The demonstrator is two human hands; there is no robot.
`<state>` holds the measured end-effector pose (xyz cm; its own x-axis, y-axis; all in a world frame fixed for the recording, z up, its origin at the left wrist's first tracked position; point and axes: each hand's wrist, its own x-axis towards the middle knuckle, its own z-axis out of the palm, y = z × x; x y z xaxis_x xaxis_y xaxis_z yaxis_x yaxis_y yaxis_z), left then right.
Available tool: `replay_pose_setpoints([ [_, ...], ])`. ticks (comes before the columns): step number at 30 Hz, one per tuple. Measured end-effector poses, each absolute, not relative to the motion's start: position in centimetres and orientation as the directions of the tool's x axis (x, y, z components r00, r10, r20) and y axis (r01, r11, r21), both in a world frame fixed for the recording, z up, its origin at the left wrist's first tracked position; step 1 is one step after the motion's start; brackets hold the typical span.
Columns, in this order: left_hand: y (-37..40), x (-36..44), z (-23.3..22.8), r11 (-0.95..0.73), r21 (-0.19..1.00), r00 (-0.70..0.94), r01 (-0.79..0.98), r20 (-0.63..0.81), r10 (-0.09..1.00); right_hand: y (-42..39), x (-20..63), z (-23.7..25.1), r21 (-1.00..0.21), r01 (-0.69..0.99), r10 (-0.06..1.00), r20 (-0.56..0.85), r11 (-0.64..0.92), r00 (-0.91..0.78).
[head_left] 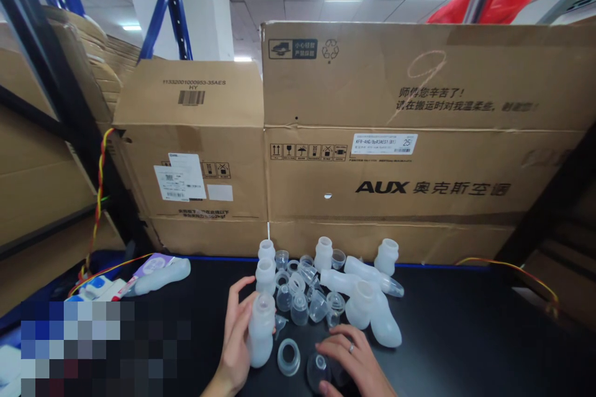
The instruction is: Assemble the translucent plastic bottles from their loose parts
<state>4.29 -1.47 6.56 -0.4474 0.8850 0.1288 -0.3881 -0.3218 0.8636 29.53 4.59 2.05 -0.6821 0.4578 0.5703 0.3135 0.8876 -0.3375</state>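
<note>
While the left hand (237, 338) wraps a translucent bottle (261, 329) standing upright on the black tabletop (465, 335), fingers curled round its side, the right hand (351, 363) lies flat, palm down, over a clear dome cap (319, 371); whether it actually grips the cap I cannot tell. A ring shows on one finger. A loose threaded collar ring (288, 356) lies flat between the two hands, just beside the bottle base.

Head view, risks: the bottle is tall, narrow and light, so a nudge from the left hand could probably tip it into the cluster behind. That cluster of small clear caps and nipples (302, 298) is packed tight, pieces touching, so one knock would likely scatter them or roll them off the far edge. Two larger bottles lying on their sides (372, 313) could roll. The dome cap looks slippery under a flat palm and may skid away.

Containers: every bottle in sight looks empty, no liquid visible. Three upright bottles (323, 253) stand at the back, mouths open. A packaged bottle (161, 273) lies far left near twisted wires (99, 198). Big cardboard boxes (395, 167) wall the back, closed, contents hidden. Lower left corner is blurred out.
</note>
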Motion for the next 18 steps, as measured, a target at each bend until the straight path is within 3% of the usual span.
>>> replay_pose_setpoints([
  [5,-1.1,4.4,6.5,-0.313,0.873,-0.457,-0.374,0.120,0.881,4.2,29.5,2.1,-0.376,0.314,0.484,0.567,0.872,-0.666],
  [10,-1.2,4.8,6.6,-0.372,0.888,-0.410,-0.269,0.244,0.879,4.2,29.6,2.3,-0.398,0.326,0.505,0.532,0.858,-0.680],
  [14,-1.3,4.6,6.3,-0.290,0.929,-0.431,-0.230,0.170,0.886,4.1,29.6,2.3,-0.424,0.326,0.520,0.509,0.845,-0.686],
  [18,-1.3,4.3,5.6,-0.366,0.930,-0.346,0.027,0.352,0.870,3.9,29.7,1.8,-0.491,0.338,0.574,0.484,0.803,-0.661],
])
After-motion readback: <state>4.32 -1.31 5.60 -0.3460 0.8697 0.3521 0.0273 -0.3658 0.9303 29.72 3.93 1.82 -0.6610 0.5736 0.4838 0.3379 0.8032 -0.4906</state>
